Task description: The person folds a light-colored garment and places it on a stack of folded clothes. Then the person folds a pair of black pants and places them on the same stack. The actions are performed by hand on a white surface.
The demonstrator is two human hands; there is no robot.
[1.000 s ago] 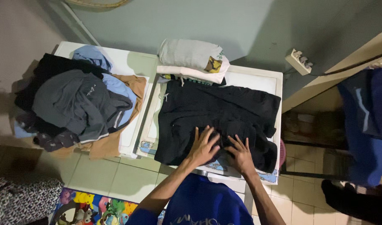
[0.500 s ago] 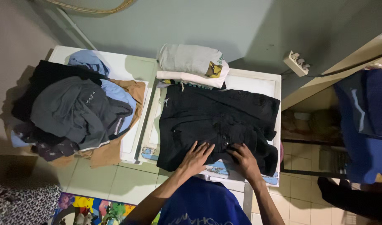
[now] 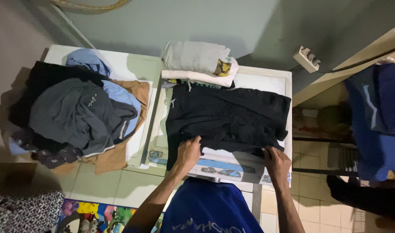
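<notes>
A black garment (image 3: pixel 225 116) lies spread across the white top of a washing machine (image 3: pixel 266 80). My left hand (image 3: pixel 188 152) grips the garment's near edge at the left, fingers curled around the cloth. At the near right corner my right hand (image 3: pixel 276 162) pinches the same edge. Beyond the garment, against the wall, sits a small stack of folded clothes (image 3: pixel 199 62), pale grey on top with a yellow patch.
A loose pile of clothes (image 3: pixel 74 114) in grey, black, blue and tan covers the white surface to the left. Blue cloth (image 3: pixel 376 116) hangs at the right by a wooden frame. A white power strip (image 3: pixel 306 58) sits on the wall. The floor is tiled, with a colourful mat (image 3: pixel 87 213).
Both hands have slid from the middle of the black garment back to its near edge and spread apart, now gripping it at the left and right.
</notes>
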